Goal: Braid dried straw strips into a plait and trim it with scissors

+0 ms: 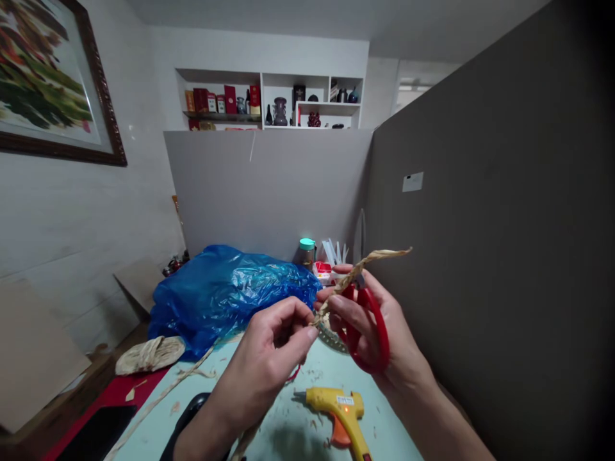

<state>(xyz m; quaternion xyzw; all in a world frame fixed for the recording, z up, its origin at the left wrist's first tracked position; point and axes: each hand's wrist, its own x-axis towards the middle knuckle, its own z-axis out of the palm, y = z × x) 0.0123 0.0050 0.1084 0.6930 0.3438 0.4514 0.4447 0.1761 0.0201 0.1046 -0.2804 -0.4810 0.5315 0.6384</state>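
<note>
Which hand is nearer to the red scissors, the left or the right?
Right. The right hand holds the scissors by their red handles. The left hand is apart, to their left, pinching the twisted cord.

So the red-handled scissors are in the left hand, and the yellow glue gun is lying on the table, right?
Not quite: the head view shows the red-handled scissors in the right hand; the left hand pinches the braided strand. The yellow glue gun does lie on the table.
</note>
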